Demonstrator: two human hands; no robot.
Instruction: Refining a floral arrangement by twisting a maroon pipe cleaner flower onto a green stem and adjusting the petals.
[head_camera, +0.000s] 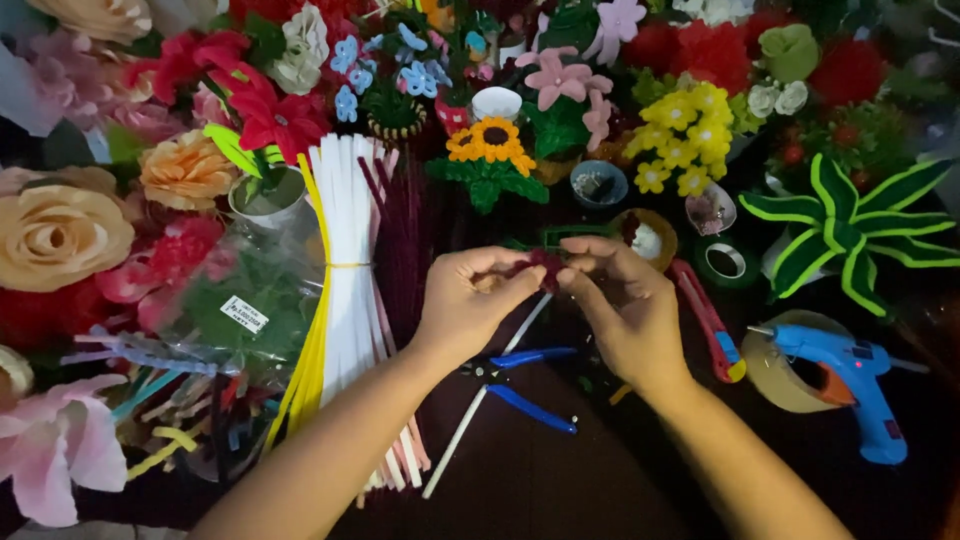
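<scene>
- Hands are brought together above the dark table (560, 480), fingertips meeting over a small dark red fuzzy piece (546, 268).
- The left hand (475, 300) is pinched on the left side of that piece, thumb and fingers closed around it.
- The right hand (620, 305) is pinched on its right side, fingers curled in tight.
- The fuzzy piece is held in the air between both hands, just above a white stick (480, 400) lying slanted on the table.
- A pair of blue-handled pliers (525, 385) is seen on the table just below the hands, touching the white stick.
- A bundle of white and yellow stems (345, 270) is laid to the left of the left hand, tied near its middle.
- A red cutter (708, 320) lies just beside the right hand, on its right.
- A blue glue gun (850, 385) is rested against a roll of brown tape (785, 375), well apart from the hands at the right.
- A small sunflower (492, 145) and many other craft flowers are crowded along the far side and the left of the table.
</scene>
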